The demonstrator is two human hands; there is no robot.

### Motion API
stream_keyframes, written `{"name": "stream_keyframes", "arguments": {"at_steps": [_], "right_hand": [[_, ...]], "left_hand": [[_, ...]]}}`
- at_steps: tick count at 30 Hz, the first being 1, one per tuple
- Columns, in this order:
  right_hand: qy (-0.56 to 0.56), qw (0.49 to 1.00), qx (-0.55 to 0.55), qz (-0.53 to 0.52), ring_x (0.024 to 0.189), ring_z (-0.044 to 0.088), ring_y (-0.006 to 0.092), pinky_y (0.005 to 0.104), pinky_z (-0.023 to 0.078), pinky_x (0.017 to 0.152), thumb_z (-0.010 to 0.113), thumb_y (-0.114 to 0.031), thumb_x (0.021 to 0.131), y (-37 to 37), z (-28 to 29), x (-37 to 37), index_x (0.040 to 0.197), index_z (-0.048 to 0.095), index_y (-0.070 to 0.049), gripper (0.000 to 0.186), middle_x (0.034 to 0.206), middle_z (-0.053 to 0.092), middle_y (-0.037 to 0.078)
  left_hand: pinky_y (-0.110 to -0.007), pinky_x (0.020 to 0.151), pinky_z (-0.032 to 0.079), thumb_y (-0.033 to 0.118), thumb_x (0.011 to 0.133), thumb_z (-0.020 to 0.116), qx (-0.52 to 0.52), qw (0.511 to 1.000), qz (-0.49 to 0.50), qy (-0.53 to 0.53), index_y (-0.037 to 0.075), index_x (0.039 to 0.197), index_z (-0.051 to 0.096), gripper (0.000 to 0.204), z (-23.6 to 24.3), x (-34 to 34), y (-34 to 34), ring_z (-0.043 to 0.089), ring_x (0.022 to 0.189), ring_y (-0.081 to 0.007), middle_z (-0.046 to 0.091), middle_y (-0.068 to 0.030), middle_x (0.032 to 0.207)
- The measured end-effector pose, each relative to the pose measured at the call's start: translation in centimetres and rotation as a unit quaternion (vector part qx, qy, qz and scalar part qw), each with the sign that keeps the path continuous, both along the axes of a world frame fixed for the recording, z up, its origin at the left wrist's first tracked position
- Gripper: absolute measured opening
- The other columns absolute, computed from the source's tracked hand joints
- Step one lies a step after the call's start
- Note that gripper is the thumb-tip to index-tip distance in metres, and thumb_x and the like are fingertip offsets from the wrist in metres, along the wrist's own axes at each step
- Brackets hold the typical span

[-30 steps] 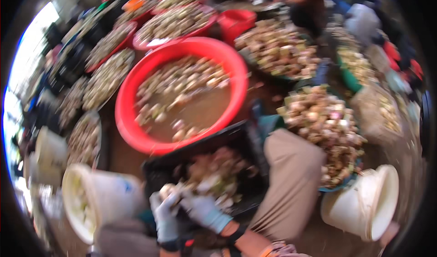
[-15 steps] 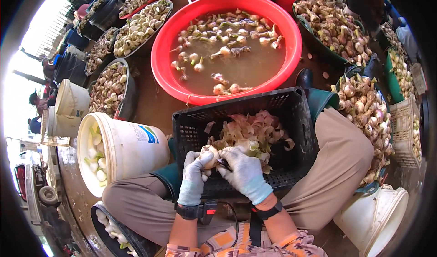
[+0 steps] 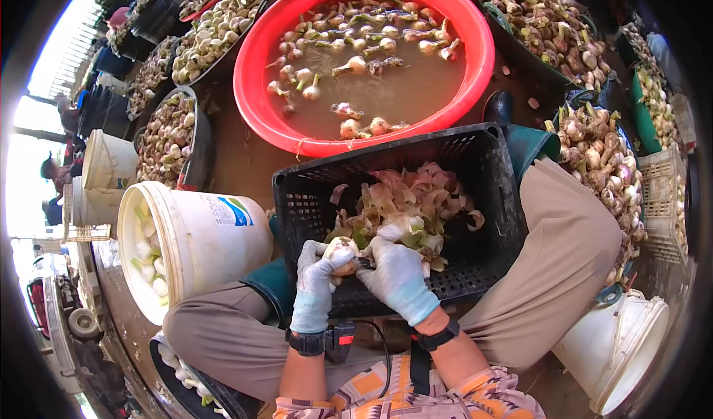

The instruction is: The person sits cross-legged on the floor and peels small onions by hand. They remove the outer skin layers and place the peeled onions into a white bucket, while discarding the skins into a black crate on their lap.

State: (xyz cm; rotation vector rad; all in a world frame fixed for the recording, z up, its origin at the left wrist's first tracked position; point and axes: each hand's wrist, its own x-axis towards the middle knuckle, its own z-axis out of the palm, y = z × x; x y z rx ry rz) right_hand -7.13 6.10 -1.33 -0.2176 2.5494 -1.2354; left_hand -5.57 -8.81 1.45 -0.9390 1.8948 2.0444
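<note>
My left hand [image 3: 315,285], in a pale glove with a light-blue cuff, grips a whitish garlic bulb [image 3: 341,255] over the near left of a black perforated crate [image 3: 490,211]. My gloved right hand [image 3: 394,278] is closed on a small dark tool, likely a knife [image 3: 364,263], held against the bulb's right side. Pink and pale green peelings [image 3: 412,196] heap inside the crate. My bent legs [image 3: 564,241] flank the crate.
Ahead, a red tub [image 3: 252,85] holds garlic in murky water. Heaped garlic tubs stand at left [image 3: 167,137] and right [image 3: 594,166]. A white bucket [image 3: 204,248] with peeled bulbs lies at left, another [image 3: 609,345] at lower right. Another person [image 3: 52,170] and a vehicle are far left.
The blur of a second ago has cleared as my head view shifted. Since half a second ago the tub and crate sit slightly higher and further left. My hands still hold the bulb.
</note>
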Motion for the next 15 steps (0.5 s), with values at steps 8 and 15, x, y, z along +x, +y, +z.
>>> {"name": "stream_keyframes", "arguments": {"at_steps": [8, 15], "right_hand": [[-0.094, 0.976, -0.198, 0.007, 0.08, 0.065, 0.0253, 0.0349, 0.052, 0.077, 0.07, -0.024, 0.088, 2.4, -1.3, -1.2, 0.104, 0.065, 0.004, 0.032, 0.094, 0.066, 0.015], [-0.203, 0.858, -0.459, -0.113, 0.09, 0.062, 0.01, 0.0265, 0.051, 0.08, 0.065, -0.018, 0.094, 2.3, 0.9, -1.6, 0.111, 0.065, 0.004, 0.027, 0.102, 0.068, 0.006]], "left_hand": [[-0.024, 0.081, 0.046, 0.021, 0.08, 0.072, 0.083, 0.994, -0.052, 0.054, -0.003, 0.12, 0.061, 0.048, 2.6, -0.1, 0.4, 0.061, 0.092, -0.0133, 0.067, -0.0061, 0.104], [-0.031, 0.096, 0.045, 0.015, 0.082, 0.071, 0.147, 0.981, -0.063, 0.113, -0.004, 0.123, 0.059, 0.047, 2.7, -0.4, 0.1, 0.059, 0.106, -0.0188, 0.065, -0.0084, 0.114]]}}
